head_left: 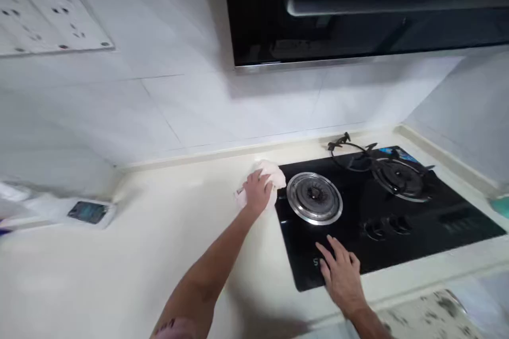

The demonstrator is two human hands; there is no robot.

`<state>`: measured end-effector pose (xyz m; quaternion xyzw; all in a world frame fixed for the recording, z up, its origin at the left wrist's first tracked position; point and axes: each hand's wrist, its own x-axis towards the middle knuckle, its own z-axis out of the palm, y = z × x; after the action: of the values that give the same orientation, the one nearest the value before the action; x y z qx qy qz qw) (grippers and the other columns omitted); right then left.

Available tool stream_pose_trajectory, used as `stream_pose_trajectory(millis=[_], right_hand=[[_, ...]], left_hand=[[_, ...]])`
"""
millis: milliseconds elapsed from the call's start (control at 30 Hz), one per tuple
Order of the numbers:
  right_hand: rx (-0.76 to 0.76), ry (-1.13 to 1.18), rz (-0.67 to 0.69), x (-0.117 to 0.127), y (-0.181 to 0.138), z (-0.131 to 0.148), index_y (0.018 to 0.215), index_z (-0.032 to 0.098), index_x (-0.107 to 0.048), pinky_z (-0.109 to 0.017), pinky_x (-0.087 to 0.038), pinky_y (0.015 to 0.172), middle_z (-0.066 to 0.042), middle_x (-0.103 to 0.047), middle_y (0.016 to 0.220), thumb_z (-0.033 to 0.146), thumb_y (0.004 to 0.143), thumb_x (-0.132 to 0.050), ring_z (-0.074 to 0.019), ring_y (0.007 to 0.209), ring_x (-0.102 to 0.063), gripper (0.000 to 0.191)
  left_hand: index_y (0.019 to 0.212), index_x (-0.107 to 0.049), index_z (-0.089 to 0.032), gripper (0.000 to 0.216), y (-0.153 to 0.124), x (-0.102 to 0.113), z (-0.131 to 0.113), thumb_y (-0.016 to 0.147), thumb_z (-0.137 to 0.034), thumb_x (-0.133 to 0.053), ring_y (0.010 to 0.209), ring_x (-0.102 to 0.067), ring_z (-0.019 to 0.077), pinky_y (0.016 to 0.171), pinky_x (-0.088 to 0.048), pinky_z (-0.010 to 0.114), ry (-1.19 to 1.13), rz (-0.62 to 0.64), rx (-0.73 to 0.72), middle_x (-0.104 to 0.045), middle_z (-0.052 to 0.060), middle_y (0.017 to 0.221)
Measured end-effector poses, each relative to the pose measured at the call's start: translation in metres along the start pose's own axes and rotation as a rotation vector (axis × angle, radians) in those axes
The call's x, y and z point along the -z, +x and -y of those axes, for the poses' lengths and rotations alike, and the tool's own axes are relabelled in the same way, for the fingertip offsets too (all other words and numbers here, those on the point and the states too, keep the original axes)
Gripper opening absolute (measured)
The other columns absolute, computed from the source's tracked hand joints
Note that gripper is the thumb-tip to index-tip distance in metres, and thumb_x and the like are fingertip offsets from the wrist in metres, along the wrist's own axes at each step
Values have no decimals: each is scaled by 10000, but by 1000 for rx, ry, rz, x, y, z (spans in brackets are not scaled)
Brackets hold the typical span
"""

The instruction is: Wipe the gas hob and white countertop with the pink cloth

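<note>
My left hand (257,192) presses a crumpled pale pink cloth (275,176) onto the cream countertop (170,222), right by the left edge of a black glass gas hob (353,246). My right hand (340,274) lies with its fingers spread on the hob's front left corner, holding nothing. A round steel burner (314,198) sits just right of the cloth. Behind it, at the far right, stands a second burner under a black iron pan support (397,177). Two dark control knobs (387,225) sit on the hob's front right area.
A black range hood (358,10) hangs over the hob, in front of white wall tiles. A white wall socket panel (53,24) is at upper left. A phone (88,212) lies on a white object at the left of the counter. A speckled surface (429,318) shows below the counter's front edge.
</note>
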<state>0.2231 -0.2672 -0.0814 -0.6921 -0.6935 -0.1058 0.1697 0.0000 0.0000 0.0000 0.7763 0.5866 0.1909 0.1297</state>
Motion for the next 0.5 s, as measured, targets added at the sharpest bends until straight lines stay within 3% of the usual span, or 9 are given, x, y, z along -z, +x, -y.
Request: stream_pose_trajectory(millis=[133,267,367,500], right_hand=[[-35,-5,60,-1,2,-2,1349,316,-657,-497,-361,1047,-108,-564,1512,262,1010,-440,-282,1383,-511,406],[-65,23,102,0,4,-2,1361,323,-648,-506,-345,1058,-103,-538,1541,259,1002,-466,-300,1402,-493,408],[-83,75,97,0,4,-2,1380,290,-618,-512,-341,1063,-119,-547,1528,282,1017,-452,-306,1394,-499,400],[-145,201,2,-4,2,-6,1481,200,-478,-515,-366,1080,-172,-533,1517,333,1046,-414,-309,1401,-480,459]], left_hand=[[1378,-644,-275,425,50,-42,-21,1001,-440,-537,1548,-226,388,1153,-302,664,-14,127,-37,-333,94,1690],[1526,-508,-282,632,64,-68,-25,964,-564,-571,1573,-110,461,1163,-128,772,-25,152,-52,-281,119,1710],[1523,-516,-283,568,39,-70,-26,1002,-510,-522,1582,-109,426,1180,-106,736,-27,154,-82,-276,104,1712],[1531,-506,-297,549,-44,-65,-37,1018,-492,-488,1587,-122,413,1181,-130,726,-12,166,-209,-304,98,1704]])
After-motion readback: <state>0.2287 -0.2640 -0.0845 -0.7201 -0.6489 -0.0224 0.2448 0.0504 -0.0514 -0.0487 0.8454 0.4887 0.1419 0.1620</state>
